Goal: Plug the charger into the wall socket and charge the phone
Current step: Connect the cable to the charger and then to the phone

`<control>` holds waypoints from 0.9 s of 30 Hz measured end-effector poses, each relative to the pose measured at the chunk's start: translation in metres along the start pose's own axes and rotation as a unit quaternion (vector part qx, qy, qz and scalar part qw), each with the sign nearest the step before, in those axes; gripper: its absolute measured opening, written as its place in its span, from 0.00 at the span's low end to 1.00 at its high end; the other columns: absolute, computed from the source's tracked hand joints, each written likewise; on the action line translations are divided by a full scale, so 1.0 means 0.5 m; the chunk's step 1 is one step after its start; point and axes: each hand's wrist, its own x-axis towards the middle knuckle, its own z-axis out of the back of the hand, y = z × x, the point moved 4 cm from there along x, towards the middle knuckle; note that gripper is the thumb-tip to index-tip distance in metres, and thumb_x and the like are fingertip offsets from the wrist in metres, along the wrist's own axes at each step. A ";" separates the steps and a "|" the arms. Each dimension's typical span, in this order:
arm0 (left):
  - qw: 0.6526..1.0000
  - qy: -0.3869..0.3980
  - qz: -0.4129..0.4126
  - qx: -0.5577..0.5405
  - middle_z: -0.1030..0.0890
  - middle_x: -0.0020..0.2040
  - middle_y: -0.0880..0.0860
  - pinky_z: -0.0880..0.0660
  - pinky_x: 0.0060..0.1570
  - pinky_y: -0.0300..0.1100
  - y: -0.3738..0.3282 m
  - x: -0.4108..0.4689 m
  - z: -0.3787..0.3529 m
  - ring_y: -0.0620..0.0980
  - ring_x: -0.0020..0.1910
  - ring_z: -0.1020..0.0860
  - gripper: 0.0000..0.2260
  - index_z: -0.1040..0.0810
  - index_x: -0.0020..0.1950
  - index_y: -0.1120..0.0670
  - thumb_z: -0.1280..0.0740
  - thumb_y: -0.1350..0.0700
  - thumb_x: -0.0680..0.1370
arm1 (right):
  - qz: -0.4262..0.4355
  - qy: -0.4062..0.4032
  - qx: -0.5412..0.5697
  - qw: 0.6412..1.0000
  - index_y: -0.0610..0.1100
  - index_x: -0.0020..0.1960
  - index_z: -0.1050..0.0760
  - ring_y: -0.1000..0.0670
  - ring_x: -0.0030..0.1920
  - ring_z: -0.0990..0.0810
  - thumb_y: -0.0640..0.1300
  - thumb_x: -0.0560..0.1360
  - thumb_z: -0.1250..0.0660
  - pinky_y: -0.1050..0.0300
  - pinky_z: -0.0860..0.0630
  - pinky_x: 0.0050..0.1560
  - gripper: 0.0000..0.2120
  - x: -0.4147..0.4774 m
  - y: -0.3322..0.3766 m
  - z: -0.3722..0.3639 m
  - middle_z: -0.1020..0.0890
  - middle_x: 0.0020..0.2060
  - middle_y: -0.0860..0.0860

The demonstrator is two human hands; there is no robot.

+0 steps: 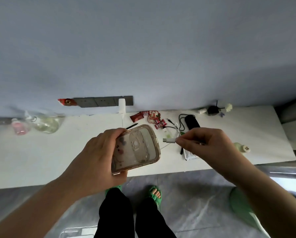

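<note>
left hand (pixel 99 157) is clamped around the phone (pixel 136 148), holding it back-up above the near part of the white bench (pixel 40 152), its clear case showing stickers and its lower short edge turned toward the right. right hand (pixel 200 143) has its thumb and fingertips pinched shut on the cable plug (pixel 168 140), whose metal tip points at that edge and sits just beside it, not yet touching. the white charger (pixel 122 105) already stands in the grey wall socket strip (pixel 103 101) at the back of the bench, with its thin white cable (pixel 177 128) running down and across to the plug, so the step left looks like seating the plug in the phone. the likely slip is a misaligned push: the port is hidden from this view, and a tilted tip could scrape the case lip or jam instead of entering. a tug on the short free run of cable could also drag it through the clutter. around the cable lie red candy wrappers (pixel 150 118), a black pouch (pixel 192 121) with a black cord, a black pen (pixel 131 126) and a white packet (pixel 190 154) under the right hand. clear bottles (pixel 45 123) stand well apart to the left, and a pale small bottle (pixel 241 148) sits near the right wrist. nothing lies between plug and phone.
</note>
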 end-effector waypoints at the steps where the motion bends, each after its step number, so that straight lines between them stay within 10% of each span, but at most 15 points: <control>1: 1.000 -0.004 -0.001 0.011 0.28 0.59 0.47 0.29 0.53 0.39 0.000 -0.006 0.007 0.46 0.52 0.27 0.39 0.38 0.68 0.50 0.29 0.44 0.60 | 0.010 0.003 -0.007 1.000 0.55 0.41 0.16 0.62 0.34 0.22 0.55 0.68 0.28 0.71 0.29 0.35 0.05 -0.003 0.011 -0.002 0.15 0.36 0.54; 27: 0.994 0.025 -0.030 0.098 0.26 0.60 0.49 0.26 0.54 0.44 -0.020 -0.014 0.034 0.50 0.54 0.24 0.39 0.36 0.69 0.53 0.32 0.41 0.61 | 0.040 0.086 -0.119 0.988 0.56 0.43 0.17 0.55 0.36 0.21 0.56 0.70 0.30 0.66 0.27 0.37 0.06 -0.002 0.042 -0.028 0.16 0.35 0.53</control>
